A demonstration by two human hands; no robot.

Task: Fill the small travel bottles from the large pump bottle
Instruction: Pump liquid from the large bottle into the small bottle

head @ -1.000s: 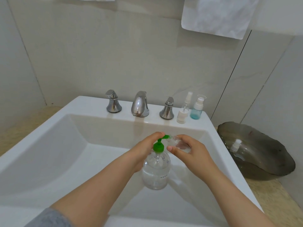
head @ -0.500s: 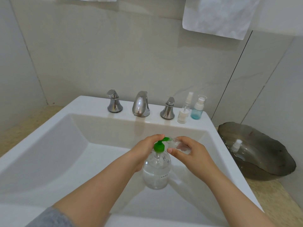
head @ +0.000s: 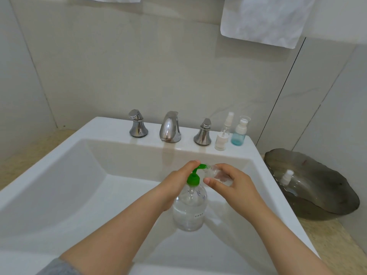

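Observation:
Over the white sink basin point(head: 59, 175), my left hand point(head: 174, 183) grips the large clear pump bottle point(head: 189, 209) by its neck, a finger on top of the green pump head point(head: 193, 178). My right hand point(head: 232, 183) holds a small clear travel bottle point(head: 217, 173) tilted on its side, its mouth against the green nozzle tip. On the sink's back ledge stand two more travel bottles, a clear spray bottle point(head: 223, 133) and a blue-tinted pump bottle point(head: 239, 132). A white spray cap point(head: 287, 176) lies in the grey dish.
A chrome spout point(head: 169, 127) with two handles point(head: 137, 124) point(head: 203, 132) sits on the back ledge. A grey shell-shaped dish point(head: 317, 195) rests on the beige counter to the right. A white towel point(head: 264, 18) hangs on the wall above.

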